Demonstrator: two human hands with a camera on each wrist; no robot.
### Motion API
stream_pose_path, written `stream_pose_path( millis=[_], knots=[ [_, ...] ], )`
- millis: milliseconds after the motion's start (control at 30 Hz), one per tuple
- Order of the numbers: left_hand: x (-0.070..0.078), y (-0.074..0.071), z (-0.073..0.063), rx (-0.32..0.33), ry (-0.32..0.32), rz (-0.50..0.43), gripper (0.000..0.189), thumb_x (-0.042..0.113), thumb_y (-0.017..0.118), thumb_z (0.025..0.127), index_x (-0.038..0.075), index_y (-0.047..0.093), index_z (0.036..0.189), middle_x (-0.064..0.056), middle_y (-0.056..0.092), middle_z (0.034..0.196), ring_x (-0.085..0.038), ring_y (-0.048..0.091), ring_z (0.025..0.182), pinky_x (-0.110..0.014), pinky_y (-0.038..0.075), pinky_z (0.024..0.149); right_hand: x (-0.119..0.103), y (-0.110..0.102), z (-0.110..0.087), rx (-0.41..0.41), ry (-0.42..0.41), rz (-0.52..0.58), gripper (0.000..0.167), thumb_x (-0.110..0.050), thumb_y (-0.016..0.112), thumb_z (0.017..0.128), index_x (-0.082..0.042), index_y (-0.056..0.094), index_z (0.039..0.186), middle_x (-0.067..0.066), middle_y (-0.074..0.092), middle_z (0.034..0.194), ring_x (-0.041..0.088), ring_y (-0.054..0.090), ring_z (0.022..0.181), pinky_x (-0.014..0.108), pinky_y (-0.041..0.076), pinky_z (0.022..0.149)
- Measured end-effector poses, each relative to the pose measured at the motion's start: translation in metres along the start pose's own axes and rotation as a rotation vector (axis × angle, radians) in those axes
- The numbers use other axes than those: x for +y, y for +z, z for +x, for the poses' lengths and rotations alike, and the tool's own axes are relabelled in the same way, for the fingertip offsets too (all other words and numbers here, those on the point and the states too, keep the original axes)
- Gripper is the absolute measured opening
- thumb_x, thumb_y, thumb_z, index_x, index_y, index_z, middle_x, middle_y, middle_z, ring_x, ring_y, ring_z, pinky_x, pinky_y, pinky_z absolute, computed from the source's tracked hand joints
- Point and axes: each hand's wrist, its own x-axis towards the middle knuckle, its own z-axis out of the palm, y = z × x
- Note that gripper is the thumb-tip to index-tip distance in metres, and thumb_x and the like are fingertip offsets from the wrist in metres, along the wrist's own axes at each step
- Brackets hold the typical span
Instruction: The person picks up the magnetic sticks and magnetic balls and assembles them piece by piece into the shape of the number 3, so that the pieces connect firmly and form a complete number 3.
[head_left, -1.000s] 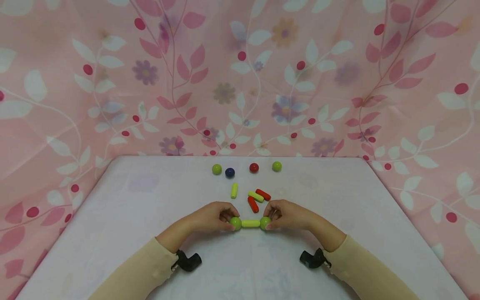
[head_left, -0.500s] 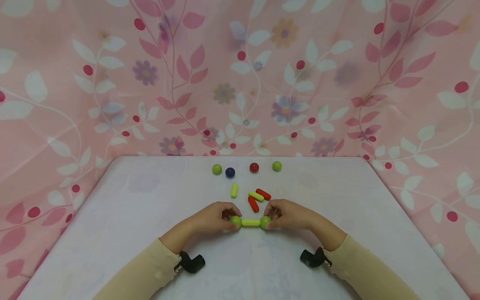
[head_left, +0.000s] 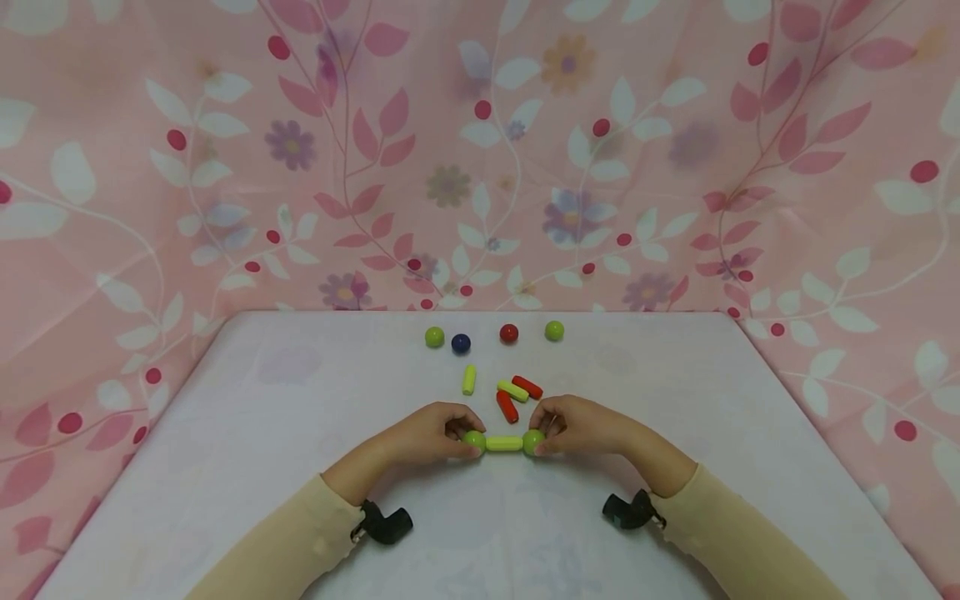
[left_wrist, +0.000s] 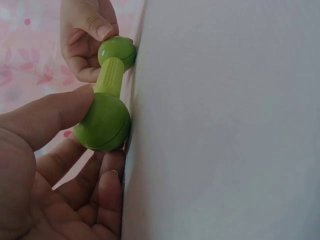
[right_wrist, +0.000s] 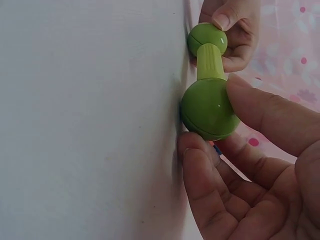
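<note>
Your left hand (head_left: 435, 435) has a narrow grip, thumb and fingers pinching one green ball (left_wrist: 102, 122), and your right hand (head_left: 583, 427) pinches a second green ball (right_wrist: 210, 110) the same way, its grip no wider than the ball. Between them lies a yellow-green rod (head_left: 504, 444), one end meeting each ball, so the three make a straight bar running left to right low over the near-middle of the white worktop (head_left: 480, 533); you cannot tell for sure whether it touches the surface. Just beyond your hands, two red rods (head_left: 507, 407) and a yellow rod (head_left: 513, 391) lie close together, with another yellow rod (head_left: 468, 380) apart on their left. Near the far edge you have a green ball on the left (head_left: 434, 337), a dark blue ball (head_left: 461, 342) just beside it, then a red ball (head_left: 509, 333) and a green ball on the right (head_left: 554, 331). A pink floral cloth (head_left: 450, 187) hangs behind the worktop.
</note>
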Motion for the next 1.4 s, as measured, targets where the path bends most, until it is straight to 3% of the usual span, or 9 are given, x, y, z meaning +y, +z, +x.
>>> stream_pose_path(
  millis=[300, 667, 1167, 1400],
  knots=[
    [0.001, 0.001, -0.001, 0.003, 0.002, -0.015, 0.027, 0.024, 0.077, 0.09, 0.014, 0.07, 0.114, 0.005, 0.065, 0.104, -0.015, 0.057, 0.092, -0.026, 0.049, 0.081, -0.002, -0.016, -0.005, 0.0, -0.036, -0.075, 0.02, -0.02, 0.075, 0.091, -0.012, 0.068, 0.108, -0.003, 0.065, 0.101, 0.017, 0.062, 0.093, 0.03, 0.053, 0.08],
    [0.0, 0.002, -0.002, 0.004, -0.003, -0.015, 0.027, 0.023, 0.077, 0.09, 0.014, 0.069, 0.113, 0.004, 0.065, 0.104, -0.015, 0.056, 0.092, -0.026, 0.048, 0.08, -0.003, -0.041, 0.013, 0.126, -0.104, -0.141, 0.015, -0.011, 0.068, 0.096, -0.005, 0.069, 0.109, -0.002, 0.067, 0.099, 0.018, 0.06, 0.09, 0.03, 0.051, 0.079],
    [0.001, 0.008, 0.001, 0.03, 0.013, 0.03, 0.028, 0.025, 0.076, 0.09, 0.014, 0.068, 0.115, 0.006, 0.063, 0.103, -0.015, 0.054, 0.095, -0.03, 0.047, 0.084, 0.008, -0.042, 0.042, 0.176, -0.033, -0.1, 0.011, -0.009, 0.071, 0.093, -0.006, 0.07, 0.104, 0.002, 0.067, 0.095, 0.019, 0.06, 0.087, 0.032, 0.051, 0.08],
    [-0.001, 0.01, 0.003, 0.044, -0.011, 0.038, 0.026, 0.027, 0.076, 0.09, 0.016, 0.069, 0.113, 0.008, 0.063, 0.103, -0.014, 0.055, 0.095, -0.03, 0.047, 0.086, 0.011, -0.038, 0.053, 0.178, 0.028, -0.092, 0.014, -0.013, 0.074, 0.091, -0.008, 0.07, 0.104, 0.001, 0.066, 0.096, 0.018, 0.059, 0.089, 0.032, 0.052, 0.082]
  ],
)
